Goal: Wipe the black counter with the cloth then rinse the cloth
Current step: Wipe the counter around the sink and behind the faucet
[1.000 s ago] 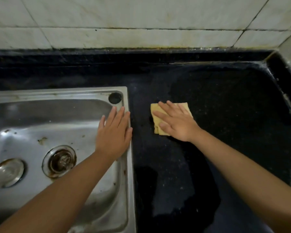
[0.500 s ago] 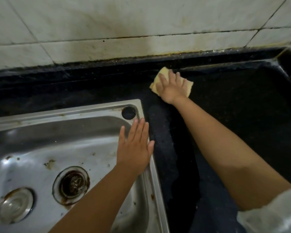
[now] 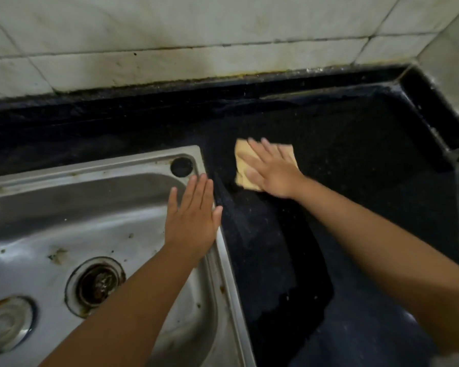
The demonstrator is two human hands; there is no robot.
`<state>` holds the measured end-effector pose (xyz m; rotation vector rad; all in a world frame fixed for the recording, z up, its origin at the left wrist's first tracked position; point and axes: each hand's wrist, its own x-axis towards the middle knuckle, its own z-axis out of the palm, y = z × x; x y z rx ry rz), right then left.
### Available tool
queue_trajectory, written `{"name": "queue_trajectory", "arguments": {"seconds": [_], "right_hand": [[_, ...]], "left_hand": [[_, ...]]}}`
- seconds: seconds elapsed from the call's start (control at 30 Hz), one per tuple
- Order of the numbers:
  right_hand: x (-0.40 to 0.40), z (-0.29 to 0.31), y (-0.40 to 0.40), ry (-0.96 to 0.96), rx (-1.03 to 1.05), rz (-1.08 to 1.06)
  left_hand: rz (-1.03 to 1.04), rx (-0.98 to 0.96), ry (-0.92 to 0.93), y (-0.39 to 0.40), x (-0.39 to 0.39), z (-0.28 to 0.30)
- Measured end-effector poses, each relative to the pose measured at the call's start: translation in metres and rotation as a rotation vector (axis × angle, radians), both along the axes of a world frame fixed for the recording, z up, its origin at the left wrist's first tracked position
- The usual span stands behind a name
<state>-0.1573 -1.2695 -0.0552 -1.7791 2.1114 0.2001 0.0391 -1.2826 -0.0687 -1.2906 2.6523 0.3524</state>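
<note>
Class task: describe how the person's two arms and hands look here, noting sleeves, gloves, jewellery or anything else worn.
Both forearms are bare as far as the frame shows; no sleeve is visible in this view. The left hand and right hand are ungloved, with no ring, watch or bracelet visible. The right hand is slightly motion-blurred, so fine details there cannot be told.

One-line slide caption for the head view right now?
Right hand presses yellow cloth flat on black counter; left hand rests on sink rim.
</note>
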Motion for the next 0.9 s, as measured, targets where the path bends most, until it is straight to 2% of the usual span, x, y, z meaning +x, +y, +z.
{"name": "queue_trajectory", "arguments": {"seconds": [0.1,0.27,0.5,0.6,0.67,0.77,0.83,0.9], "right_hand": [[0.018,-0.008,-0.034,-0.021,-0.046,-0.079],[0.048,-0.007,0.006,-0.023,-0.036,0.111],[0.071,-0.012,0.129,-0.091,-0.079,0.163],[0.068,-0.016,0.204,0.034,-0.127,0.185],[0.051,-0.011,0.241,0.056,-0.081,0.156],[0.004,0.0,0.253,0.148,-0.011,0.003],[-0.017,0.005,0.233,0.109,-0.042,-0.234],[-0.011,0.0,0.21,0.033,0.012,-0.431]], "left_hand": [[0.033,0.018,-0.021,0.0,-0.002,0.0],[0.033,0.075,0.033,0.001,-0.001,-0.003],[0.013,0.044,-0.015,0.003,-0.002,0.004],[0.023,0.039,-0.084,0.007,-0.002,0.011],[0.056,0.029,-0.079,0.013,-0.002,0.016],[0.071,0.001,-0.027,0.04,0.002,0.022],[0.076,0.0,0.025,0.068,0.008,0.027],[0.094,0.018,0.045,0.099,0.016,0.028]]}}
